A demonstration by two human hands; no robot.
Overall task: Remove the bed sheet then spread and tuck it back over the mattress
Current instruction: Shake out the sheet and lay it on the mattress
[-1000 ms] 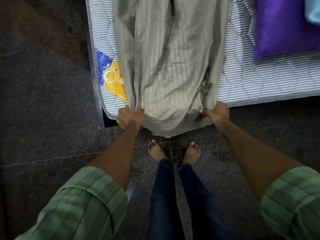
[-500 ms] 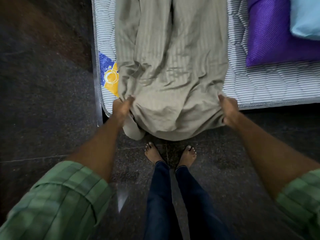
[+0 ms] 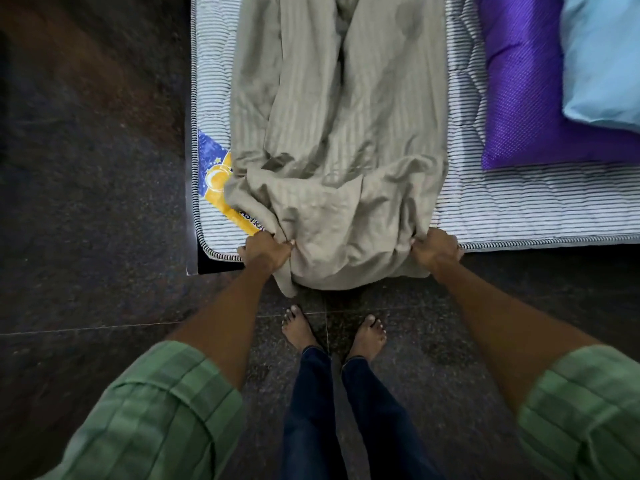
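Observation:
A grey-beige striped bed sheet [image 3: 339, 140] lies bunched in a long narrow strip down the mattress [image 3: 519, 209], which has a black-and-white striped cover and a blue-and-yellow label at its near left corner. The sheet's near end hangs over the mattress edge toward the floor. My left hand [image 3: 265, 251] grips the sheet's left side at the mattress edge. My right hand [image 3: 436, 249] grips its right side at the same edge. Both fists are closed on the cloth.
A purple pillow [image 3: 526, 84] lies on the mattress at the right, with a light blue pillow [image 3: 602, 57] partly over it. Dark speckled stone floor [image 3: 86, 237] surrounds the bed. My bare feet [image 3: 332, 330] stand just in front of the hanging sheet.
My hands shifted outward and up along the sheet half a second ago, then came back to the mattress edge. The sheet's near end is more gathered and wrinkled than a second ago.

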